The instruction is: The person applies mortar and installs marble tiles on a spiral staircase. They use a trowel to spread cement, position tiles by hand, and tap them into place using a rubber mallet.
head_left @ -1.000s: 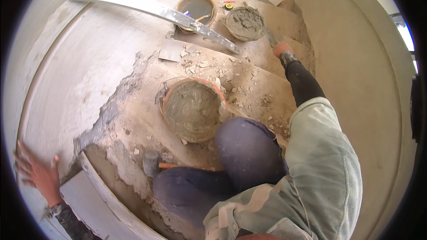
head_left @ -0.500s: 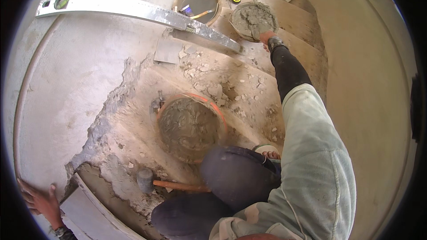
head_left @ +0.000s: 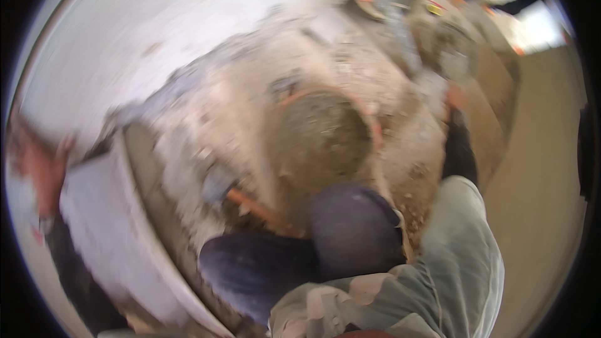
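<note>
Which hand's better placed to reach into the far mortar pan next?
Right, likely: the right hand is stretched out near the far mortar pan; the left hand is off by the left wall.

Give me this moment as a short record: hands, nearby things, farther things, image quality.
Left hand: open, at the pale wall
Right hand: stretched out near the farther grey mortar; grip too blurred to tell
Ahead of the knees: orange-rimmed bucket holding grey mortar
Left of the bucket: mallet with grey head and orange-brown handle
Farther off: long pale bar; small yellow item; another person's legs
Image quality: heavy motion blur
</note>
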Available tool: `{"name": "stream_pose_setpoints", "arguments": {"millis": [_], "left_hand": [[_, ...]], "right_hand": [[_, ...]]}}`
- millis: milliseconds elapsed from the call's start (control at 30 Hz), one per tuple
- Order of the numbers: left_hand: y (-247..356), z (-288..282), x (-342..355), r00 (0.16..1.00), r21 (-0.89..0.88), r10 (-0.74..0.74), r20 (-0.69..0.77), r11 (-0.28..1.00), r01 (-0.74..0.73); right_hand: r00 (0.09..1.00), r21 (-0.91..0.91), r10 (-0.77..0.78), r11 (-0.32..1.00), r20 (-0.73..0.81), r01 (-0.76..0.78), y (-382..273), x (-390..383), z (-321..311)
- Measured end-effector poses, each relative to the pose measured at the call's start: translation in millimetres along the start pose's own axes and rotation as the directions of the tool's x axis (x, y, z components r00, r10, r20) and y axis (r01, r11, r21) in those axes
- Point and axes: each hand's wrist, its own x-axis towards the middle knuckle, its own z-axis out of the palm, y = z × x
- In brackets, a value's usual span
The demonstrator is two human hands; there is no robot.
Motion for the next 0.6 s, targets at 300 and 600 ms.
{"name": "stream_pose_setpoints", "arguments": {"millis": [300,600], "left_hand": [[1,-61,-2,0.966,-0.472,0.021,-0.257,0.869,-0.145],[46,-109,-124,0.998,-0.649,-0.056,-0.008,0.760,0.037]], "right_hand": [[0.987,0.979,0.018,-0.133,0.159,-0.155,-172,-169,-257],[0.953,0.728,-0.304,-0.650,0.012,-0.216,-331,-342,-466]]}}
